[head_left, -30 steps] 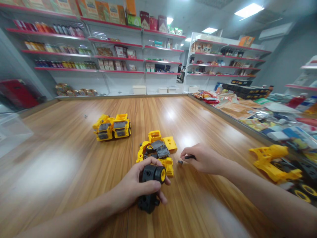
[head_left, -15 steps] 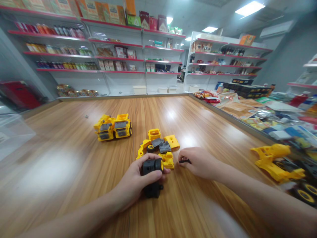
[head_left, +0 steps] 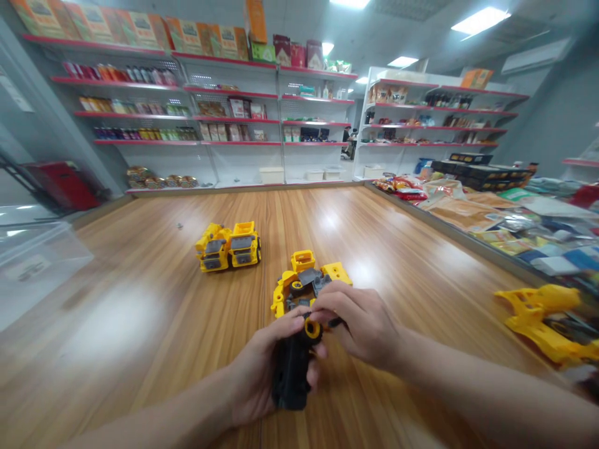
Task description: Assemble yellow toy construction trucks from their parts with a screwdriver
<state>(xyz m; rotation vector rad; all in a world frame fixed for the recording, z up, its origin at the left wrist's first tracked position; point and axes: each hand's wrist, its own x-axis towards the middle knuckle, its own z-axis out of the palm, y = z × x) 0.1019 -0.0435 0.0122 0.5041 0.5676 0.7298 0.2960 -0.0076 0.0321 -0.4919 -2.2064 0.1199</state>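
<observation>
My left hand [head_left: 262, 374] is wrapped round a black toy chassis [head_left: 291, 371] that carries a yellow-hubbed wheel [head_left: 312, 328] at its top end. My right hand [head_left: 362, 324] has its fingers pinched on a small black screw-like piece [head_left: 335, 322], held right against that wheel. Just beyond both hands lies a heap of yellow and grey toy parts [head_left: 302, 284] on the wooden table [head_left: 140, 312]. Further back to the left stand two assembled yellow toy trucks [head_left: 229, 245] side by side.
A yellow toy digger [head_left: 545, 315] lies at the table's right edge. Past a metal rim, packaged goods [head_left: 491, 212] cover the right side. A clear plastic box [head_left: 32, 262] is at the left. Stocked shop shelves [head_left: 224, 112] line the back wall.
My left hand lifted and tilted the black chassis upright. My right hand came in from the right with the small black piece and now meets the wheel. The view shifted slightly.
</observation>
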